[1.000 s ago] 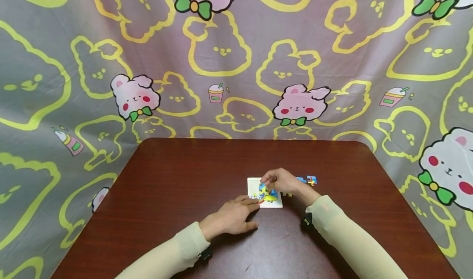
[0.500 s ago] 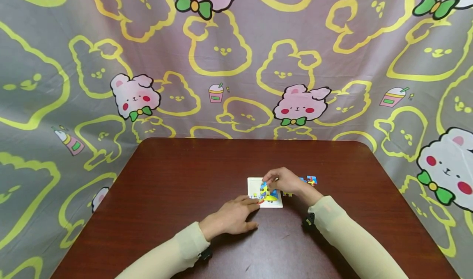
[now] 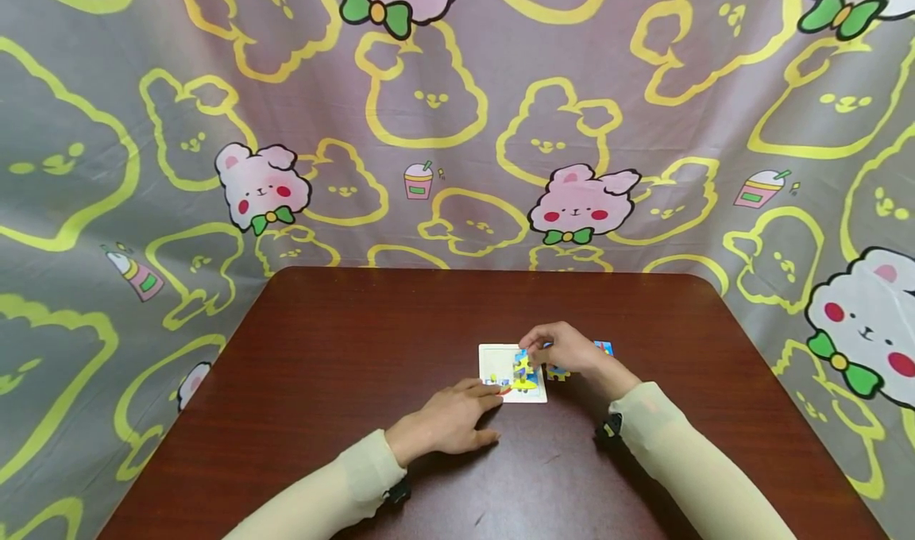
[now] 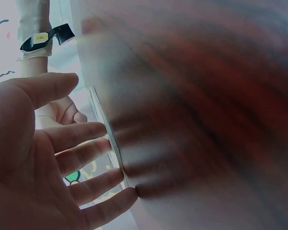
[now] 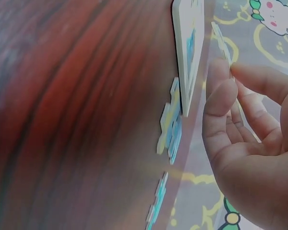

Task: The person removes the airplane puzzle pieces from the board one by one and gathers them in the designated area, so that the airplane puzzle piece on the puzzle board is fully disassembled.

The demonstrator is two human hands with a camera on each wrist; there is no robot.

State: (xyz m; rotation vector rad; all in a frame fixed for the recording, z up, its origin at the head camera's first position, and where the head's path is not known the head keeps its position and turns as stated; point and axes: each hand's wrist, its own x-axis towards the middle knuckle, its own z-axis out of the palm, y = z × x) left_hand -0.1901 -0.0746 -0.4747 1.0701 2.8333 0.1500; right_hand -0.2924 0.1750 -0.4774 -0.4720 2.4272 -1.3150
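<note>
A pale puzzle tray [image 3: 493, 356] lies on the table, with colourful pieces [image 3: 527, 383] fitted along its near side. My left hand [image 3: 450, 419] rests at the tray's near left edge, fingers straight. In the left wrist view, the fingertips of that hand [image 4: 62, 158] touch the tray's thin edge [image 4: 104, 117]. Above the right part of the tray, my right hand [image 3: 565, 348] pinches a blue and yellow jigsaw piece [image 3: 523, 360]. The right wrist view shows this piece [image 5: 221, 40] edge-on between the thumb and fingers, raised off the tray [image 5: 183, 72].
Loose jigsaw pieces [image 3: 557, 373] lie just right of the tray, with another piece [image 3: 605, 347] farther right, partly hidden by the right hand. The brown wooden table [image 3: 357, 333] meets a patterned curtain [image 3: 443, 230] at its far edge.
My right hand has moved a little to the right with the jigsaw piece, which now hangs over the tray's right side. The left hand has stayed in place.
</note>
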